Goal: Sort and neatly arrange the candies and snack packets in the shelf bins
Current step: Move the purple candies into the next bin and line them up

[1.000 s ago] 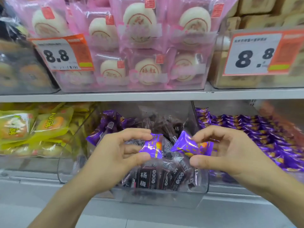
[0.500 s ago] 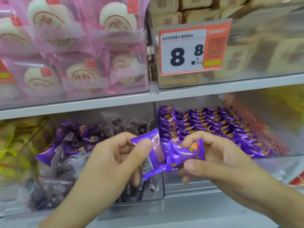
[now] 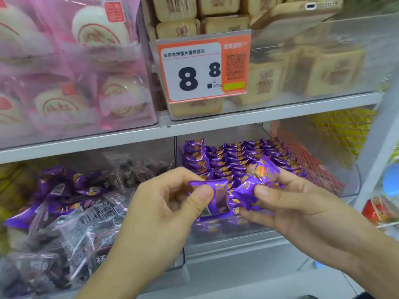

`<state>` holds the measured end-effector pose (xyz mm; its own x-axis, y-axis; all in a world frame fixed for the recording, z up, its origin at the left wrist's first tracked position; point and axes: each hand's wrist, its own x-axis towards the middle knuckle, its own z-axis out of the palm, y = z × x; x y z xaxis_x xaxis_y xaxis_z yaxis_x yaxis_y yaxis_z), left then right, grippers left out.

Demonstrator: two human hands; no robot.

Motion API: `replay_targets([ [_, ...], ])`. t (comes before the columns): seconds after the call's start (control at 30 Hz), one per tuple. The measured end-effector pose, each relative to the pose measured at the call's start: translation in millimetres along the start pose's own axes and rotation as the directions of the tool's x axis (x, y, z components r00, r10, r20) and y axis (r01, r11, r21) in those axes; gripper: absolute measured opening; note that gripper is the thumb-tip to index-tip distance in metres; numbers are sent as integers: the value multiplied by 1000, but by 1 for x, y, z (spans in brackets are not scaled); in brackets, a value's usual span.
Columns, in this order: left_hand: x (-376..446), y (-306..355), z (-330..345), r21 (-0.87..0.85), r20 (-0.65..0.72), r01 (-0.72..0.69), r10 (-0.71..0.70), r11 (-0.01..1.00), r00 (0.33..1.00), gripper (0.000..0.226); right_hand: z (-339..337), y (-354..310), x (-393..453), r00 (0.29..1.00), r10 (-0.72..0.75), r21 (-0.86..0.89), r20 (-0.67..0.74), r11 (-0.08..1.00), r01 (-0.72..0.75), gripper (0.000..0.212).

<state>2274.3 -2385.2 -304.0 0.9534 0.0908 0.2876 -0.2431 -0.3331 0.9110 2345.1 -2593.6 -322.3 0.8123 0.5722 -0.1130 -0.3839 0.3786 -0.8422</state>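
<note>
Before the right bin (image 3: pixel 354 182), both hands pinch purple candies.
My left hand (image 3: pixel 164 208) grips one candy (image 3: pixel 218 195), my right hand (image 3: pixel 298 203) others (image 3: pixel 254 186); slick wrappers could slip, scattering the neat rows (image 3: pixel 233 156).

Both forearms raised, reaching forward from below. Left hand (image 3: pixel 170 203) fingers curled, thumb-forefinger pinch grip. Right hand (image 3: pixel 289 203) fingers curled, pinching too, nearly touching left.

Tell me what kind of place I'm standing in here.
Most likely a shop's snack aisle. An orange price tag reading 8.8 hangs on a clear shelf bin of wrapped pastries, and below it a bin holds tidy rows of purple candies.
</note>
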Motion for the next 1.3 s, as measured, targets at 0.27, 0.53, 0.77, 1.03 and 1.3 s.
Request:
replay_targets([
  [0.27, 5, -5, 12, -213, 211, 217, -172, 953, 962, 24, -5, -1, 3, 992, -56, -158, -114, 987, 37, 52],
  [0.53, 7, -5, 19, -86, 117, 230, -219, 969, 969, 15, 0, -5, 1, 998, -20, -208, -60, 978, 7, 40],
  [0.77, 5, -14, 17, -62, 59, 210, -207, 976, 977, 54, 0, -5, 4, 996, 45, -236, -79, 970, -62, 49],
  [1.03, 6, -9, 16, -210, 107, 300, -283, 931, 953, 35, -7, -4, 11, 987, 78, -40, -139, 996, -84, 34],
  [1.3, 5, -4, 22, -262, 90, 350, -338, 899, 937, 38, -9, -7, 6, 989, -33, -232, -146, 973, -2, 21],
])
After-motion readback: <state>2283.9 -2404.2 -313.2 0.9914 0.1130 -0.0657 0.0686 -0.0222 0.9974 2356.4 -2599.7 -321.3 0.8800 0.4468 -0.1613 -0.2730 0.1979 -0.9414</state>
